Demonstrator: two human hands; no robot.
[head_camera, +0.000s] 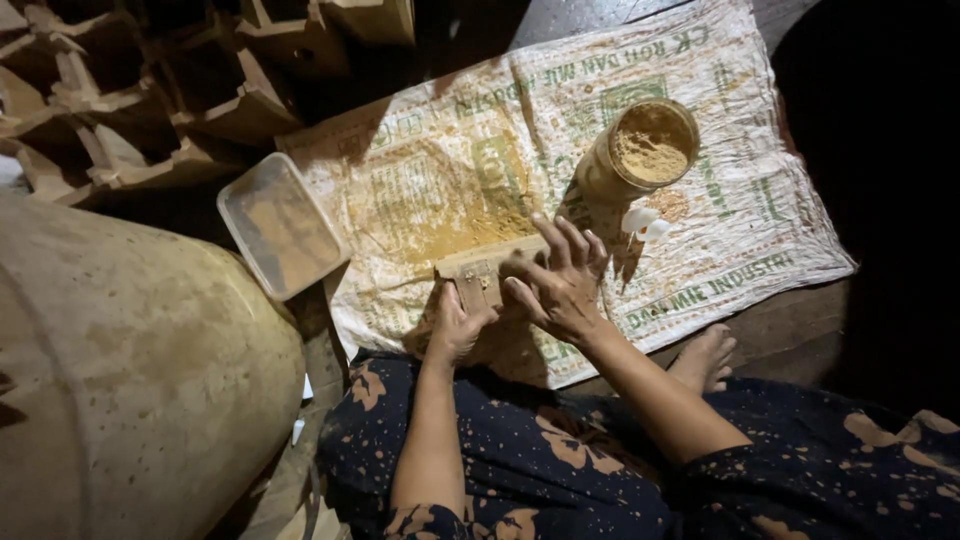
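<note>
A small wooden block lies on a printed white sack spread over the floor, just in front of the seated person's lap. The left hand holds the block from its near end, thumb and fingers curled round the lower edge — a firm grasp. The right hand rests over the block's right part with its fingers spread and loosely bent, fingertips touching the top; it presses rather than grips. A smear of tan powder stains the sack just beyond the block.

The sack's near edge runs under the wrists, and a bare foot sits at that edge to the right. Bare sack lies open to the left of the block and beyond it; the right side is more crowded.

A round jar, open at the top, stands on the sack beyond the right hand and is nearly full of tan powder. A small white spoon lies just beside its base. A clear rectangular plastic tub sits at the sack's left edge, holding a thin brown layer. A large pale drum fills the left — behind it, stacked wooden pieces in shadow.
</note>
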